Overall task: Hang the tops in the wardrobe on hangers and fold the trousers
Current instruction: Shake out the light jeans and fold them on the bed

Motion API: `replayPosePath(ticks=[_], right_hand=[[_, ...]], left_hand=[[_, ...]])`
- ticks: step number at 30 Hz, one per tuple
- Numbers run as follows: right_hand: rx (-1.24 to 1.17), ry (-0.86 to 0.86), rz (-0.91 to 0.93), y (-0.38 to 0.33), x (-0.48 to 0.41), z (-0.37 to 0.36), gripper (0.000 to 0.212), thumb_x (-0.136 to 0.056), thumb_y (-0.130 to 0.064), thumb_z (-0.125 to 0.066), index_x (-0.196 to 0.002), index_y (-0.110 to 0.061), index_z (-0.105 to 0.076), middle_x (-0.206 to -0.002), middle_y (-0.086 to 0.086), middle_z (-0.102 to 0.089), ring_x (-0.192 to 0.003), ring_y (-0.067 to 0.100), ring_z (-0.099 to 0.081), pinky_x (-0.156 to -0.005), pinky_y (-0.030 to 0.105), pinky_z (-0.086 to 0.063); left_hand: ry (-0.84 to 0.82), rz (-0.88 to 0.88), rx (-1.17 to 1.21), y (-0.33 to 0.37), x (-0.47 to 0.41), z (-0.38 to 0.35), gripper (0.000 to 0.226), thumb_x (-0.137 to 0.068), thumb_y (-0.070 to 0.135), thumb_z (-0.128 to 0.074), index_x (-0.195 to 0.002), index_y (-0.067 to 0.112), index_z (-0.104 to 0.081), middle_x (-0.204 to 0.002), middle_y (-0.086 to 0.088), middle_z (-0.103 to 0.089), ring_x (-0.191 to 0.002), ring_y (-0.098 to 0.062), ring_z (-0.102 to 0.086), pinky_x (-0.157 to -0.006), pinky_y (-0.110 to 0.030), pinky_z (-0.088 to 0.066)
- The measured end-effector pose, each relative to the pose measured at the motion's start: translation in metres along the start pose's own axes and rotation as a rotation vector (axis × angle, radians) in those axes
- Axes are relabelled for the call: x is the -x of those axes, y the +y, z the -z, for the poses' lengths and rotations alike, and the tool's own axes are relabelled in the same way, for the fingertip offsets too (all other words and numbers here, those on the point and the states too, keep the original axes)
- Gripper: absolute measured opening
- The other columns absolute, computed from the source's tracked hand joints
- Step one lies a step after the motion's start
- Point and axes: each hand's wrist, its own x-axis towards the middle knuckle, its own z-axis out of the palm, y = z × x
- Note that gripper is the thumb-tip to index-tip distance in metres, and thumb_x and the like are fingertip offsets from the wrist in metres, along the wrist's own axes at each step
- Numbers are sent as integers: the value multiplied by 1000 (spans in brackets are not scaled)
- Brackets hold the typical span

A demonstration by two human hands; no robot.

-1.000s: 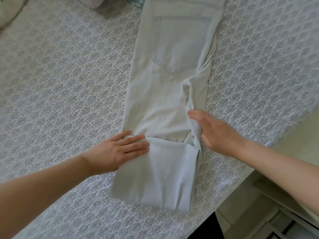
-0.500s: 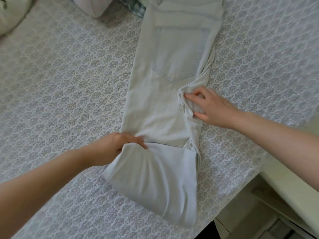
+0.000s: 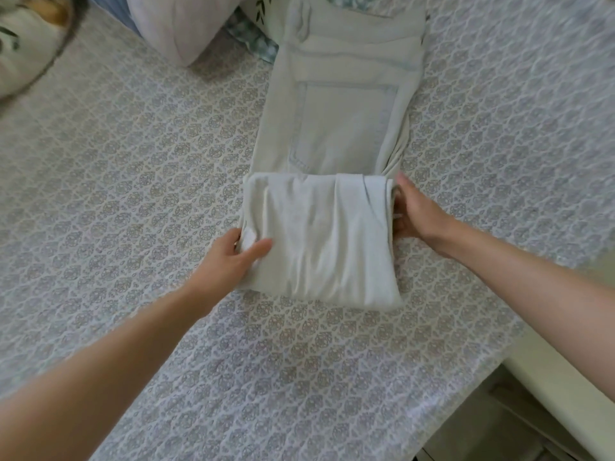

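Note:
Pale light-blue jeans [image 3: 339, 128] lie lengthwise on the patterned bedspread [image 3: 133, 194], back pocket up and waistband at the far end. Their leg end is folded over into a thick bundle [image 3: 319, 241] that reaches the pocket's lower edge. My left hand [image 3: 233, 257] grips the bundle's left edge, thumb on top and fingers underneath. On the bundle's right edge my right hand [image 3: 412, 211] holds the layers, its fingers tucked into the fold.
A pale pink pillow [image 3: 176, 24] and a blue floral cloth [image 3: 253, 34] lie at the far end, left of the waistband. Another printed cushion [image 3: 23, 44] sits at the top left. The bed's edge [image 3: 519, 341] runs along the lower right, floor beyond.
The folded leg section has been turned over once more toward the waistband, so the bundle is thicker and closer to the pocket. Both hands moved from pressing the cloth to gripping the bundle's sides.

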Motion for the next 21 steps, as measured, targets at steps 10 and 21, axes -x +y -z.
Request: replayPosePath(ticks=[10, 21], right_hand=[[-2, 261, -9, 27, 24, -37, 36, -101, -44, -41, -115, -14, -52, -104, 0, -62, -91, 14, -59, -73, 30, -47], [304, 475, 169, 26, 26, -25, 28, -101, -43, -43, -93, -17, -49, -79, -5, -53, -67, 9, -50, -58, 26, -39]], left_hand=[[202, -76, 27, -9, 1, 1, 50, -104, 36, -42, -98, -11, -57, -80, -23, -52, -72, -25, -46, -68, -37, -39], [512, -199, -111, 17, -19, 3, 27, -101, 39, -47, -105, 16, -60, -98, 4, -62, -85, -13, -59, -71, -30, -47]])
